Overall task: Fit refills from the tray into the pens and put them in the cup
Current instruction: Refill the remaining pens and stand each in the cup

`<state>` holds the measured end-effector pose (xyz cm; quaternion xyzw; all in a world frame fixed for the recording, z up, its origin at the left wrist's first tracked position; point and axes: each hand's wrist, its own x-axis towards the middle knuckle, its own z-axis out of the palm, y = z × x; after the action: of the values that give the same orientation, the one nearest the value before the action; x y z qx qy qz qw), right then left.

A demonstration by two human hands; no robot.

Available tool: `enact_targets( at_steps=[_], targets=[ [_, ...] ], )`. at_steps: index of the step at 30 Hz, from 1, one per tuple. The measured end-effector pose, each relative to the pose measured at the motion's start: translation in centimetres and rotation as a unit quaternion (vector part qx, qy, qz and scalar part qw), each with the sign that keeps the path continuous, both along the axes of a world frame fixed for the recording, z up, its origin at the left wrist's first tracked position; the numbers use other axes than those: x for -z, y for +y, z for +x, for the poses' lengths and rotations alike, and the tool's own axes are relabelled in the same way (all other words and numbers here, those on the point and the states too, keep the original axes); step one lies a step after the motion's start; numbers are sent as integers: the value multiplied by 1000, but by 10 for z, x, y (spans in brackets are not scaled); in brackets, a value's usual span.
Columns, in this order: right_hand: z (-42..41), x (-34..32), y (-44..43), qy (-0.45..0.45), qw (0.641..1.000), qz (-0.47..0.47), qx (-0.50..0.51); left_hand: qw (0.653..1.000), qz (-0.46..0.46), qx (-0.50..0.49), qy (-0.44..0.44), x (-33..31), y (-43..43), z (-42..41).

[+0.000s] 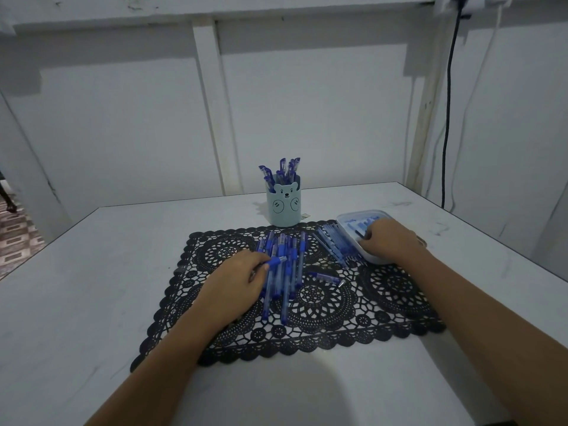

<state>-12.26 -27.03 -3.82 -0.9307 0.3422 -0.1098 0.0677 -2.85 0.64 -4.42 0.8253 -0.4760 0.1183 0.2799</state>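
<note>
Gripping: left hand [236, 281] pinches a blue pen [275, 261] at 9 o'clock, ready for loading.
Reaching: right hand [387, 241] dips into the tray [362, 214] at 2 o'clock; its grasp is hidden.

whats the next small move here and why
Probably lift one refill out of the tray and bring it to the pen. The left hand grips that pen over the pile, while the right hand reaches down among the refills; whether one is pinched yet is unclear.
</note>
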Motion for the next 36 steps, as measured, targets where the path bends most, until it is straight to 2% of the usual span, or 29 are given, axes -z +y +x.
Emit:
enact_targets(
  at_steps=[10,12,15,18,21,24,28,36],
  targets=[
    [1,-8,4,29,999,-13,-7,1000,1,0,0,1,0,0],
    [0,-6,5,1,1000,-6,9,1000,0,0,-1,2,0,1],
    [-4,-7,10,-94,995,7,28,1000,-2,0,0,2,0,2],
    [-13,-15,25,-199,979,46,-20,1000,-12,14,3,3,0,3],
    [-25,-20,44,-245,957,114,-105,1000,-11,19,6,3,1,4],
    [-39,-19,62,-252,939,155,-175,1000,-11,12,-6,3,0,2],
    [-49,-15,75,-253,919,211,-216,999,-26,18,-6,2,1,0],
    [-52,-14,84,-282,904,232,-225,999,-36,38,13,2,0,0]
  ],
)
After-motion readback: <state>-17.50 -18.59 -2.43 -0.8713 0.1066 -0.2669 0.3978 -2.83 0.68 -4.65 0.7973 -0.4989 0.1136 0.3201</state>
